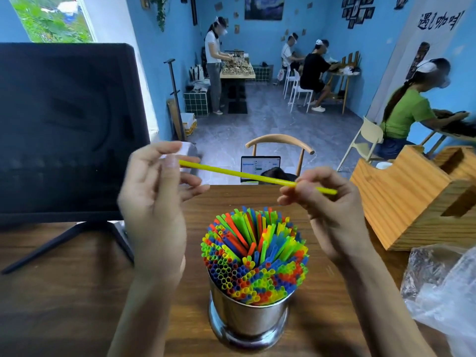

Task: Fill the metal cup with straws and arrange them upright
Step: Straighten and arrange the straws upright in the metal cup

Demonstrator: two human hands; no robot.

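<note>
A metal cup [248,319] is standing upright on the wooden bench [64,305], nearest the viewer and between the two forearms. It is being filled to the brim by a dense bundle of straws [253,256] in red, blue, green, yellow and orange; the near ones are standing roughly upright while the far ones are fanning outward past the rim. At the right edge of the bench a crumpled clear plastic bag [443,287] is lying.

Above the cup, a single yellow straw [242,174] is being held nearly level, tilted slightly down to the right. Its right portion is being pinched by the right hand [327,210], fingers curled round it, with a short end sticking out past the fingers. Its left end is being touched at the fingertips of the left hand [154,191], whose lower fingers are being held loosely extended; whether that end is truly being gripped cannot be told.

Further back, a dark monitor [64,130] on its stand is occupying the left of the bench, and a wooden box [412,197] is sitting at the right. Beyond the bench edge a wooden chair [279,143] is standing, with several people being seen at tables in the blue-walled room.
</note>
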